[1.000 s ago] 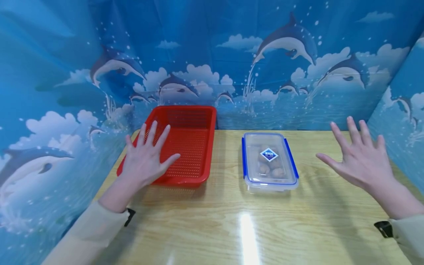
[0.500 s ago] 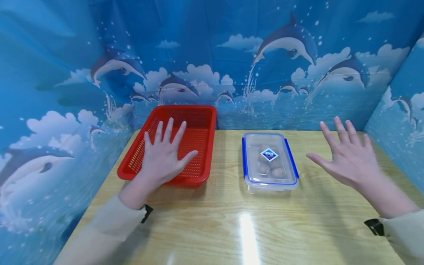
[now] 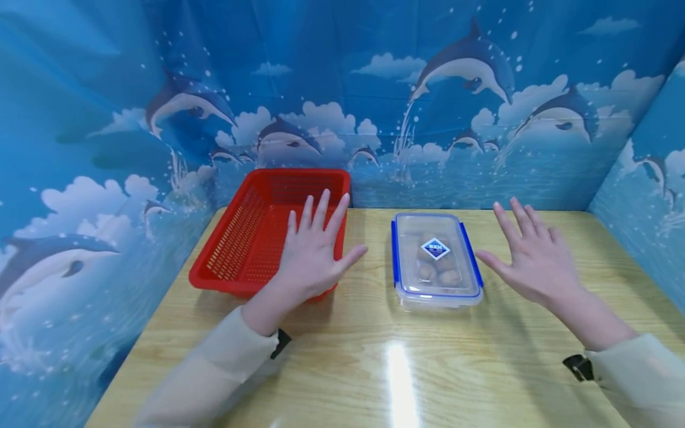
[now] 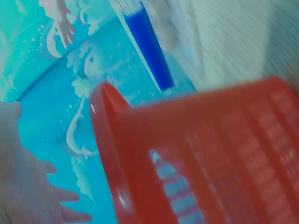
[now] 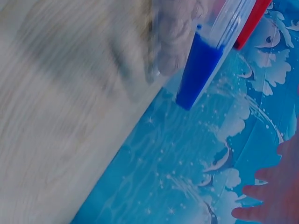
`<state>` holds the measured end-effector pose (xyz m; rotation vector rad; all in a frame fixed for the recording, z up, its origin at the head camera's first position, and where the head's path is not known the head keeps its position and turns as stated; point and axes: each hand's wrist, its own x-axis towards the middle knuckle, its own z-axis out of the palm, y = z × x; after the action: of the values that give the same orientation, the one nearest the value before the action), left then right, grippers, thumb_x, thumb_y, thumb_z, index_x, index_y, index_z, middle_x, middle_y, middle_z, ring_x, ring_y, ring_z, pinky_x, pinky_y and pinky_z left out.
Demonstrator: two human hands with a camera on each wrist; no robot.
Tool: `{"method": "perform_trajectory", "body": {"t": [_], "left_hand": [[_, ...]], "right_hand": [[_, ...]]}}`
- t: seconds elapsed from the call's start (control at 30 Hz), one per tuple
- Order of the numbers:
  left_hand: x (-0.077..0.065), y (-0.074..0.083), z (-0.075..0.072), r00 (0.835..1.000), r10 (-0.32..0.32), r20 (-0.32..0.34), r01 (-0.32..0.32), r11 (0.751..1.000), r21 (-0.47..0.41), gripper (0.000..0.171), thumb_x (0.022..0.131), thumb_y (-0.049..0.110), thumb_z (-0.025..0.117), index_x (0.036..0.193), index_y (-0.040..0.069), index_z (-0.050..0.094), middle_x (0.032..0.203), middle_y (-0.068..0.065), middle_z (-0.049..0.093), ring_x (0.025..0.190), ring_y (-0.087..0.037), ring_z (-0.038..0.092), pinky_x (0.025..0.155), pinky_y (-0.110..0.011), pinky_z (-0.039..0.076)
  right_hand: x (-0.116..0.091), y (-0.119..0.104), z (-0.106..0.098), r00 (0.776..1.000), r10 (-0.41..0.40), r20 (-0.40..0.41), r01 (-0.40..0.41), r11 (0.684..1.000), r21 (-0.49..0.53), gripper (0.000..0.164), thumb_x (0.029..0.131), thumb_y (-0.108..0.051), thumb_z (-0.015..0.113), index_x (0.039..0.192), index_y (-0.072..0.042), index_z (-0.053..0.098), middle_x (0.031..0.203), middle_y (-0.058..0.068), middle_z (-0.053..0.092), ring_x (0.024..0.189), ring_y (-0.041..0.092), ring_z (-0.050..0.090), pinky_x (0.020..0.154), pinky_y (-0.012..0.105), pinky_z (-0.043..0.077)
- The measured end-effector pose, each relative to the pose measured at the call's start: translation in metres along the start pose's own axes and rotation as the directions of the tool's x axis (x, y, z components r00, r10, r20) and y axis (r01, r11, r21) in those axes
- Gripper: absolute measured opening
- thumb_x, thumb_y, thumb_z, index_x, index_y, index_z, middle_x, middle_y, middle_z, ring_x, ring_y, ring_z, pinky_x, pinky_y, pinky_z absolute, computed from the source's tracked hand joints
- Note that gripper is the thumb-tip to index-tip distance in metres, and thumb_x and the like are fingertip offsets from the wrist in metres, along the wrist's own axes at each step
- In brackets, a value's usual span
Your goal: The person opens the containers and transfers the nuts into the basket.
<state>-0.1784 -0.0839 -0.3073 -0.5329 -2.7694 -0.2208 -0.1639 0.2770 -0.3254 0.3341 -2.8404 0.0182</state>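
My left hand hovers with spread fingers over the right side of a red plastic basket, touching nothing. My right hand, fingers straight and thumb out, is just right of a clear lidded food container. Blue clips line the container's sides, and a blue-and-white diamond label is on its lid. Through the plastic show several round, wrinkled brown things like walnuts. In the left wrist view the basket's slotted wall is close; in the right wrist view a blue clip hangs over the container's edge.
Basket and container stand side by side on a light wood-grain table. A blue dolphin-print curtain closes off the back and both sides. Glare from a light falls on the front of the table.
Both hands have moved inward: the left hand rightward across the basket, the right hand leftward up to the container. Basket and container have stayed in place.
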Motion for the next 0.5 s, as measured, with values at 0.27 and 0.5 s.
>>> {"method": "perform_trajectory", "body": {"t": [0.27, 0.5], "left_hand": [[0.007, 0.028, 0.008, 0.996, 0.089, -0.026, -0.092, 0.989, -0.117, 0.082, 0.082, 0.068, 0.031, 0.142, 0.032, -0.011, 0.149, -0.001, -0.011, 0.134, -0.026, -0.009, 0.105, -0.048, 0.007], [0.011, 0.050, 0.026, 0.997, 0.075, 0.029, -0.062, 0.948, -0.311, 0.078, 0.083, 0.069, 0.026, 0.140, 0.036, -0.014, 0.148, 0.006, -0.012, 0.133, -0.017, -0.010, 0.103, -0.049, 0.014]], "right_hand": [[0.003, -0.012, 0.006, 1.000, 0.017, -0.017, -0.016, 0.995, 0.096, 0.080, 0.088, -0.055, 0.041, 0.145, -0.019, -0.003, 0.148, 0.017, 0.004, 0.131, 0.040, 0.008, 0.095, 0.062, 0.015], [0.006, -0.019, 0.016, 1.000, 0.025, 0.001, -0.025, 0.989, 0.147, 0.080, 0.088, -0.055, 0.040, 0.145, -0.017, -0.002, 0.146, 0.019, 0.014, 0.124, 0.044, 0.022, 0.090, 0.062, 0.025]]}}
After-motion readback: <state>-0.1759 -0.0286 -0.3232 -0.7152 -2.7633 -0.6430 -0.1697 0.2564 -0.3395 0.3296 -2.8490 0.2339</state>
